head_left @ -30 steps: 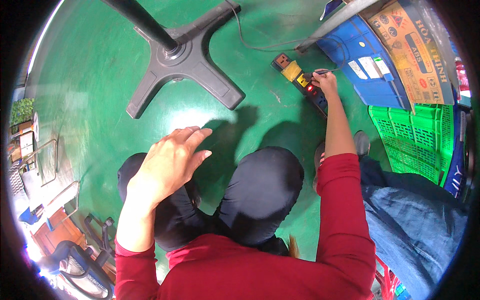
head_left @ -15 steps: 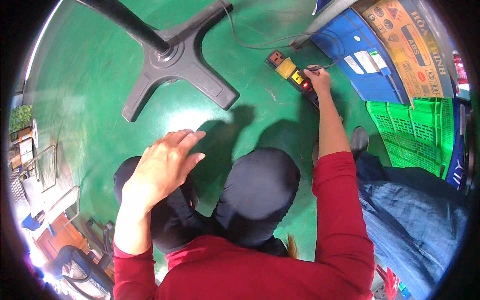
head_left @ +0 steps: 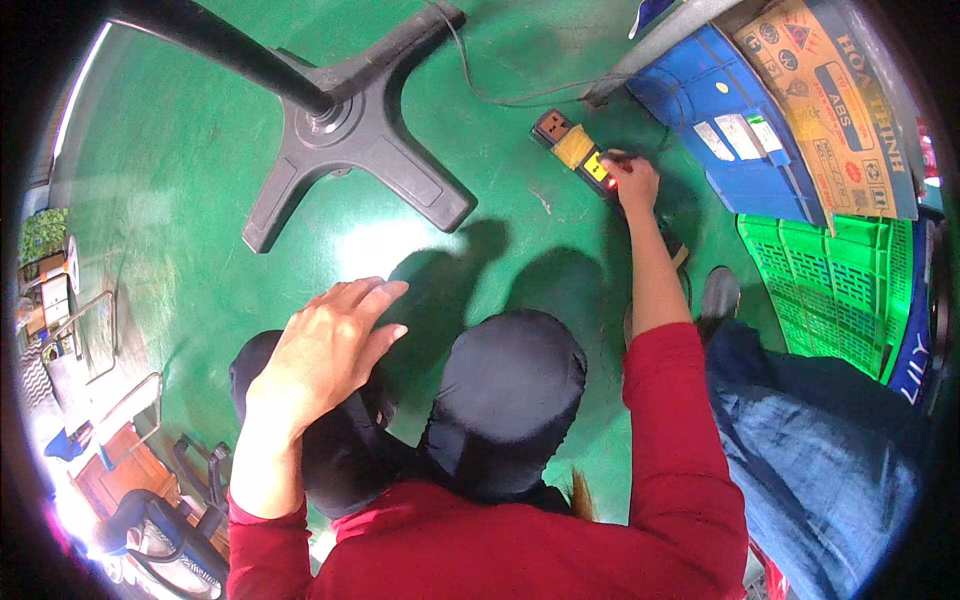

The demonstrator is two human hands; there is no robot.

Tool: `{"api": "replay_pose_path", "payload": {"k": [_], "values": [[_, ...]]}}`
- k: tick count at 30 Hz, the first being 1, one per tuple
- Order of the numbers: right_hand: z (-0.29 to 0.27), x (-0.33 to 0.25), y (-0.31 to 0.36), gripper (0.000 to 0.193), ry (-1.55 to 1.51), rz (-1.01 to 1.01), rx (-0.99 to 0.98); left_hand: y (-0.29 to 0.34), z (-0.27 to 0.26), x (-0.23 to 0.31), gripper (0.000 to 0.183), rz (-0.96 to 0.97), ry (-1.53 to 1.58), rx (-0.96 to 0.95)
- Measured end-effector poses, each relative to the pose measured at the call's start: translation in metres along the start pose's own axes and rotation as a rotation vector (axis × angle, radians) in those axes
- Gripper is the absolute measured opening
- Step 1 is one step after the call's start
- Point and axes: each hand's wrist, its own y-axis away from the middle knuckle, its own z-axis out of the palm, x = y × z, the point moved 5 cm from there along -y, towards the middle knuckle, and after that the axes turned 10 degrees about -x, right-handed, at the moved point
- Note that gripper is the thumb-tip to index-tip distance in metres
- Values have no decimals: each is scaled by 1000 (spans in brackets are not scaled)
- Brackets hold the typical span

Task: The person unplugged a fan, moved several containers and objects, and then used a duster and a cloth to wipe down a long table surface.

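A black power strip (head_left: pixel 551 126) with yellow tape (head_left: pixel 573 147) round it and a glowing red light lies on the green floor ahead of me, right of centre. My right hand (head_left: pixel 636 186) reaches to it, fingers closed on a black plug (head_left: pixel 616 157) beside the yellow-faced outlet (head_left: pixel 597 167). Whether the plug's pins are in the outlet cannot be made out. My left hand (head_left: pixel 322 348) hovers over my left knee, holding nothing, its thumb apart from its loosely bent fingers.
A grey four-armed stand base (head_left: pixel 330 135) stands ahead on the left. A thin cable (head_left: pixel 500 98) crosses the floor. To the right are a blue crate (head_left: pixel 700 110), a cardboard panel (head_left: pixel 825 110), a green crate (head_left: pixel 830 280) and a person's denim clothing (head_left: pixel 810 440).
My right hand has shifted slightly down and left, closer over the outlet, bringing the plug with it. My left hand stays nearly in place.
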Motion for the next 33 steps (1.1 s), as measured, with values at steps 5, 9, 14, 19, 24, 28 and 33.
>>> {"api": "replay_pose_path", "payload": {"k": [5,9,14,19,24,28,33], "values": [[8,20,2,38,-109,-8,45,-7,-3,2,34,-3,18,3],[-4,1,-12,39,-28,108,-84,-7,-3,5,34,-2,19,2],[-3,0,-1,38,-154,70,-8,-4,-3,2,35,-18,35,7],[5,0,9,37,-56,68,4,6,-7,5,35,20,33,32],[-5,-8,8,34,108,219,-70,20,-8,7,35,55,14,46],[-22,-47,21,32,327,204,-286,29,-10,3,35,50,28,65],[-27,-106,27,21,819,-551,171,37,-14,8,37,61,39,74]]}}
